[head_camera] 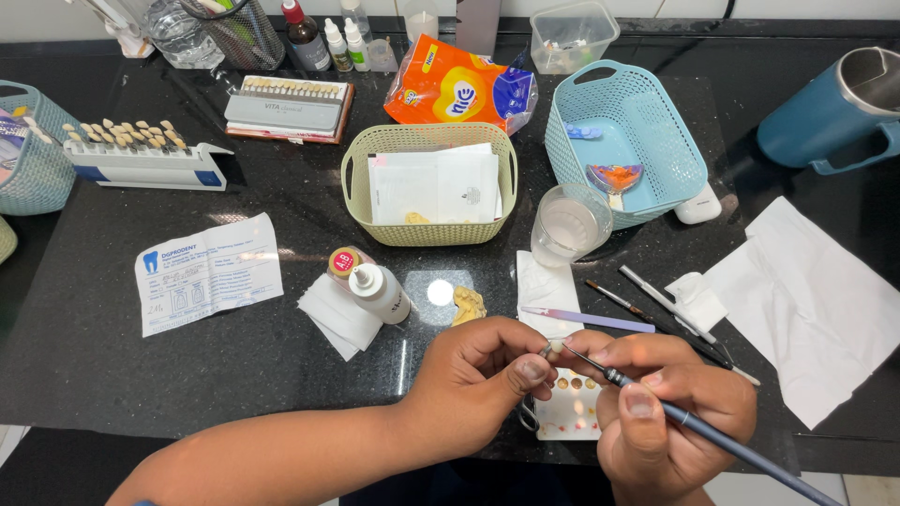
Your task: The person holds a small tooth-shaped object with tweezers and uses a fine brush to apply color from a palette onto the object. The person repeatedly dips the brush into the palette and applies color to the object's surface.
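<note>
Right hand (pixel 670 408) of mine grips a slim blue-handled brush (pixel 698 431) like a pen, its fine tip touching the small pale tooth piece (pixel 556 346) that my left hand (pixel 487 375) pinches closed between thumb and forefinger, just above the white mixing palette (pixel 572 417) on the glossy black speckled bench (pixel 112 347). I judge I am painting the tooth surface, which calls for a light, steady stroke. At twelve o'clock stands a cloudy plastic cup (pixel 569 225), at ten a small white dropper bottle (pixel 380 292).
</note>
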